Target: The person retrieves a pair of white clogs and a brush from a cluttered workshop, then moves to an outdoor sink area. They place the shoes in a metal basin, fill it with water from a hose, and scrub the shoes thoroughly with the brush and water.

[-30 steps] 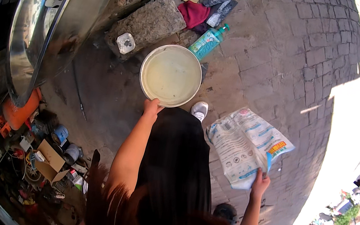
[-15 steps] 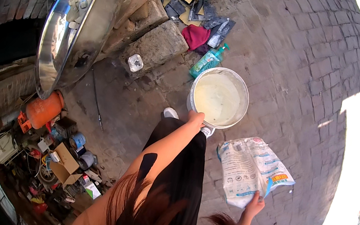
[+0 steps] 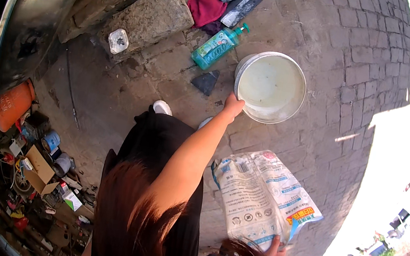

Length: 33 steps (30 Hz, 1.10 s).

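Observation:
With my left hand point(image 3: 233, 107) I grip the near rim of a white plastic bucket point(image 3: 271, 87); pale, cloudy liquid covers its bottom. The bucket is held out ahead of my feet. My right hand point(image 3: 275, 250) is closed on the near edge of a large white plastic bag point(image 3: 263, 201) with blue and yellow printing. The bag looks creased and partly flattened. Part of my right hand and forearm is hidden by hair.
A green pump bottle point(image 3: 215, 47) lies left of the bucket beside a dark red cloth point(image 3: 205, 11). Farther left are a stone block point(image 3: 152, 20), a large metal basin point(image 3: 41, 17) and an orange gas cylinder point(image 3: 13, 104). Clutter surrounds a cardboard box point(image 3: 40, 169).
The bucket has moved away from my feet and to the right, still in my left hand. A dark triangular piece now shows by the bottle. The whole view has shifted.

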Available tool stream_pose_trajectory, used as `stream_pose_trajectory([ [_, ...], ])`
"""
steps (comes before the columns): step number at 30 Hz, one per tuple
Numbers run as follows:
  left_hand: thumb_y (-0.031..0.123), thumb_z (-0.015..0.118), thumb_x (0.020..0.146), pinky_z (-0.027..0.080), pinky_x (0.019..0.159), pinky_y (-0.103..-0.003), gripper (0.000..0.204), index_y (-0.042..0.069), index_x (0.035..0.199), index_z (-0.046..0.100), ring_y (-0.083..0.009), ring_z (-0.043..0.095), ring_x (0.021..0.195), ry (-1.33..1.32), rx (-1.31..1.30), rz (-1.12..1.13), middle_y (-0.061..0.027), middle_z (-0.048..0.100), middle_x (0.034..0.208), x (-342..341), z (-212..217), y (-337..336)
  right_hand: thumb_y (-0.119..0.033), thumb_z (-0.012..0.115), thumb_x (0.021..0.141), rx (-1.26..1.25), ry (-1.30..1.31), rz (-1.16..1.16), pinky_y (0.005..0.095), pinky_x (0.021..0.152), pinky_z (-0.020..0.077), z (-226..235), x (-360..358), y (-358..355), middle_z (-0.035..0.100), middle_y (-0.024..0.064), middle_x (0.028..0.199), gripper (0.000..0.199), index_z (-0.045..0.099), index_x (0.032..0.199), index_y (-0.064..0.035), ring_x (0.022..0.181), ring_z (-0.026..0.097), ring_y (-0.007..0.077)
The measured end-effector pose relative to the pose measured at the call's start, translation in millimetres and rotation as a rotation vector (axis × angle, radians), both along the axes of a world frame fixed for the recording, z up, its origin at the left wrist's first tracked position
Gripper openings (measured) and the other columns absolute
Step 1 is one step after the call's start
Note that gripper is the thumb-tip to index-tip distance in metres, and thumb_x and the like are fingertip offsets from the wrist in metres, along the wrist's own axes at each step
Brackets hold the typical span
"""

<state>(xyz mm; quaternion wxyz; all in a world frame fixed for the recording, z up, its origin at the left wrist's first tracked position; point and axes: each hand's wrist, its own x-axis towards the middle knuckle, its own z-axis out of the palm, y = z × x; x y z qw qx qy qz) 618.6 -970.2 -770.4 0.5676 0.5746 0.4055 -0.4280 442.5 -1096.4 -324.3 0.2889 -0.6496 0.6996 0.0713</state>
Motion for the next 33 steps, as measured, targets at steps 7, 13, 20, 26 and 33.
stream_pose_trajectory([
  [7, 0.029, 0.068, 0.082, 0.045, 0.090, -0.036, 0.056, 0.006, 0.128, 0.046, -0.0275, 0.055, 0.110, -0.080, -0.059, -0.248, -0.0138, 0.056, 0.120, -43, -11, 25, -0.017, 0.064, 0.088, 0.147, -0.019, 0.045, 0.0268, 0.065, 0.0447, 46, 44, 38, 0.061, 0.0071, 0.083, 0.022, 0.060, 0.088, 0.0044, 0.072, 0.053, 0.0118],
  [13, 0.064, 0.050, 0.084, 0.042, 0.095, -0.034, 0.077, -0.002, 0.124, 0.055, -0.0283, 0.055, 0.114, 0.155, -0.441, -0.674, -0.0168, 0.058, 0.124, -73, 96, 116, -0.015, 0.038, 0.097, 0.555, 0.577, 0.030, 0.0340, 0.085, 0.0491, 109, 106, 62, 0.052, 0.0127, 0.126, 0.038, 0.040, 0.133, -0.0005, 0.104, 0.056, 0.0203],
  [20, 0.066, 0.048, 0.086, 0.041, 0.095, -0.033, 0.074, 0.003, 0.125, 0.057, -0.0209, 0.055, 0.113, 0.379, -0.446, 0.020, -0.0113, 0.059, 0.123, -64, 202, 235, -0.012, 0.061, 0.088, 0.610, -0.006, 0.417, 0.0242, 0.062, 0.0428, 122, 160, 124, 0.058, 0.0031, 0.083, 0.015, 0.053, 0.095, -0.0019, 0.070, 0.052, 0.0098],
  [26, 0.059, 0.055, 0.085, 0.044, 0.092, -0.036, 0.067, 0.006, 0.127, 0.056, -0.0215, 0.055, 0.113, 0.285, -0.405, 0.513, -0.0100, 0.059, 0.123, -84, 236, 377, -0.010, 0.065, 0.085, 0.955, -0.292, 0.487, 0.0217, 0.054, 0.0450, 59, 259, 203, 0.063, 0.0023, 0.073, 0.010, 0.060, 0.083, -0.0017, 0.059, 0.057, 0.0075],
  [33, 0.044, 0.059, 0.088, 0.046, 0.094, -0.040, 0.061, 0.007, 0.135, 0.046, -0.0277, 0.056, 0.113, 0.277, -0.168, 0.749, -0.0124, 0.054, 0.131, -90, 310, 499, -0.015, 0.066, 0.083, 1.327, -0.252, 0.559, 0.0245, 0.056, 0.0469, -49, 318, 297, 0.062, 0.0024, 0.070, 0.015, 0.060, 0.077, -0.0028, 0.058, 0.058, 0.0103],
])
